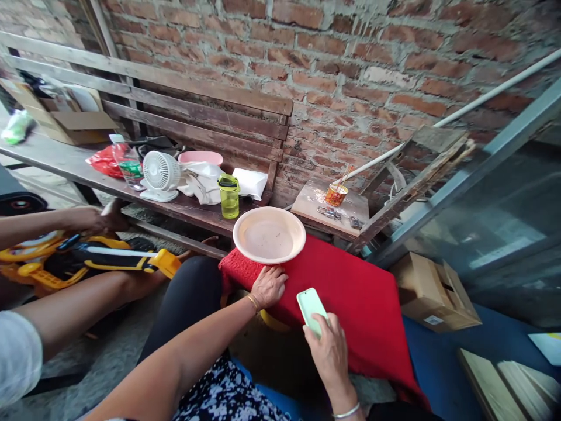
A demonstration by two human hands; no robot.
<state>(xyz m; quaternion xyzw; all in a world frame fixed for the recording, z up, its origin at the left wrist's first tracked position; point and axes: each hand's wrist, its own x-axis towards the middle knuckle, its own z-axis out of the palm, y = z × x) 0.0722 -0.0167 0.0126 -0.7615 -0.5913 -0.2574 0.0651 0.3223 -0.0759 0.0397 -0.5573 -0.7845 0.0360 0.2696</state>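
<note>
My left hand lies palm down on the red cloth, its fingers loosely spread and nothing visible in them. Just beyond its fingertips stands a round pale basin, with a few dark specks on its bottom. Whether the fingers touch the basin's rim I cannot tell. In my right hand is a mint-green phone, gripped at its near end and held over the cloth. The palm side of this hand is hidden.
On the wooden bench are a green bottle, a white fan and a pink basin. A noodle cup and padlocks lie on a board. Another person's hand is near a yellow-black object. A carton stands right.
</note>
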